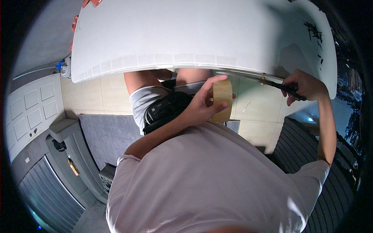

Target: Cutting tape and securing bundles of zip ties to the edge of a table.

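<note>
Head view: left hand [200, 104] grips a tan tape roll [222, 100] at centre, just below the white counter [186, 35] edge. At three o'clock, right hand [305, 86] is closed around dark-handled scissors [279, 86] touching that edge.

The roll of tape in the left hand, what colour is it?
The roll of tape is pale tan, seen in the head view.

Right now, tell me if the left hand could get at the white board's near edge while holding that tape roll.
Probably yes. The left hand grips the tape roll just below the white board, with nothing between them, but its fingers are full.
</note>
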Motion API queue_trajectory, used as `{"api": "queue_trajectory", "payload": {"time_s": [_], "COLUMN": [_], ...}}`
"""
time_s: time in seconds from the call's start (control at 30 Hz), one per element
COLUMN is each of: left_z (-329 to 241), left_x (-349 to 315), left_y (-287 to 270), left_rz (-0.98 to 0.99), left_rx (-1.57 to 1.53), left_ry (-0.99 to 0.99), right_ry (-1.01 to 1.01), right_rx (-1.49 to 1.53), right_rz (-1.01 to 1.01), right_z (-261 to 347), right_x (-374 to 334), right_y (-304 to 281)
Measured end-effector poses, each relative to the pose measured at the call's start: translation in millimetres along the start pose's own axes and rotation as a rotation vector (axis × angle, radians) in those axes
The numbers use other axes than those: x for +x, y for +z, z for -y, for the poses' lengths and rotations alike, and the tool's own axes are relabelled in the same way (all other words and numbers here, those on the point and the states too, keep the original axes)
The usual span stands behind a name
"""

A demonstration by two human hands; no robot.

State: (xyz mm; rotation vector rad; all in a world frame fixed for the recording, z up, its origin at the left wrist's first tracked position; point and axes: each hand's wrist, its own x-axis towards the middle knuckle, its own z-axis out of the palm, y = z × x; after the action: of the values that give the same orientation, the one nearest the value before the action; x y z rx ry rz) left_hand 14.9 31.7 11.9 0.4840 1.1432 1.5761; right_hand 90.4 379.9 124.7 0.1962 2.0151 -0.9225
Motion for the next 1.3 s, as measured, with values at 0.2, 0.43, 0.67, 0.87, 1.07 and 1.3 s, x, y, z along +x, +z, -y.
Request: {"api": "queue_trajectory", "payload": {"time_s": [0.2, 0.43, 0.67, 0.87, 1.07, 1.3], "left_z": [2, 4, -2, -2, -3, 2], "left_x": [-11, -8, -6, 3, 10, 15], "left_y": [5, 5, 15, 24, 38, 44], "left_rz": [0.007, 0.054, 0.071, 0.098, 0.105, 0.145], "left_rx": [0.025, -0.003, 0.017, 0.040, -0.002, 0.020], "left_ry": [0.003, 0.029, 0.017, 0.009, -0.001, -0.002], "right_ry": [-0.550, 0.135, -0.122, -0.491, -0.391, -0.356], "right_rx": [-0.323, 0.109, -0.855, -0.361, 0.210, 0.278], "right_rz": [-0.153, -0.467, -1.216, -1.187, -0.769, -0.679], "right_z": [-23, -25, -98, -4, 44, 27], "right_x": [-1, -38, 37, 42, 46, 41], "right_y": [-1, -29, -40, 41, 100, 99]}}
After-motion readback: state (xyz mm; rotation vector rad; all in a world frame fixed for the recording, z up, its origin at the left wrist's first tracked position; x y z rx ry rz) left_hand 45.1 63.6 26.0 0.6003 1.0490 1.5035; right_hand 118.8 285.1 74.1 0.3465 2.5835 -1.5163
